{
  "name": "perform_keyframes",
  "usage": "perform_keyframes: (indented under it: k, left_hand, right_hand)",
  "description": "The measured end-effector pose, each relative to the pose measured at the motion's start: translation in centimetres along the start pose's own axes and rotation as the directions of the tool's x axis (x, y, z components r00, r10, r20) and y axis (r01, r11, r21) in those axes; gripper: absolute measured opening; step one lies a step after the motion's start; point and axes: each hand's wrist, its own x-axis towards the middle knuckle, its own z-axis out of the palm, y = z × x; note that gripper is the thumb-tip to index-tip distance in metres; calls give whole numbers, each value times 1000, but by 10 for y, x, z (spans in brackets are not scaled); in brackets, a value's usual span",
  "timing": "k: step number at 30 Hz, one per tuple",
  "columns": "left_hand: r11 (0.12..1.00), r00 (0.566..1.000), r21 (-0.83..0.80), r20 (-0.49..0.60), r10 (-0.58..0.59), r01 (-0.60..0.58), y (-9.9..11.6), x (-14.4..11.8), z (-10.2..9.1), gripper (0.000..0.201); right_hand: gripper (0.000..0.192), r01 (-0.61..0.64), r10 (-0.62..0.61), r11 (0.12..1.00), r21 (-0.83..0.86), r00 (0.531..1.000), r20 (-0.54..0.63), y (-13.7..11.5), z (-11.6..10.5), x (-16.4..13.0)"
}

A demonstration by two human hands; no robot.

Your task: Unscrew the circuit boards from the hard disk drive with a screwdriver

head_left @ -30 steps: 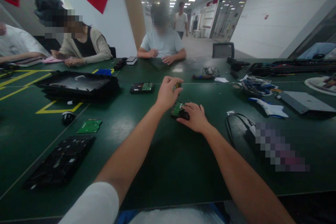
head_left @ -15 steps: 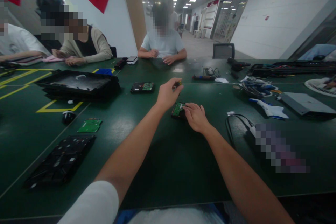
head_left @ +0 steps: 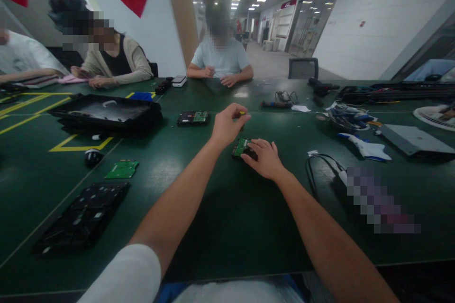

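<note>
My left hand (head_left: 227,125) is closed in a pinch round a small screwdriver (head_left: 242,112) with a yellow-topped handle. Most of the tool is hidden by my fingers, and its lower end points down toward a hard drive (head_left: 240,147) with a green circuit board facing up. I cannot tell whether the tip touches a screw. My right hand (head_left: 266,157) steadies that drive against the table, fingers over its top and thumb at the near edge, covering its right part.
Another hard drive (head_left: 193,118) lies beyond my left forearm. Leftward are a loose green circuit board (head_left: 122,169), a black plastic frame (head_left: 83,218), a mouse (head_left: 93,157) and a large black tray (head_left: 106,113). Cables (head_left: 344,116), a glove (head_left: 366,146) and a grey metal box (head_left: 415,139) lie right. People sit opposite.
The fingers of my left hand have turned a little on the screwdriver. My right thumb has stretched leftward along the near edge of the hard drive, which stays in place.
</note>
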Motion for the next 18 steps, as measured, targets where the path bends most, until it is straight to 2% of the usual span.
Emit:
perform_keyframes:
  k: [4, 9, 18]
  left_hand:
    - [988, 993, -104, 11, -115, 115, 4, -1, 1, 16]
    - [872, 942, -359, 86, -325, 333, 11, -1, 1, 20]
    - [722, 883, -511, 238, -404, 467, 19, -2, -6, 15]
  right_hand:
    - [64, 9, -9, 1000, -8, 1000, -1, 1, 2, 0]
    - [61, 12, -12, 1000, -5, 1000, -18, 2, 4, 0]
    - [61, 18, -19, 1000, -10, 999, -27, 3, 5, 0]
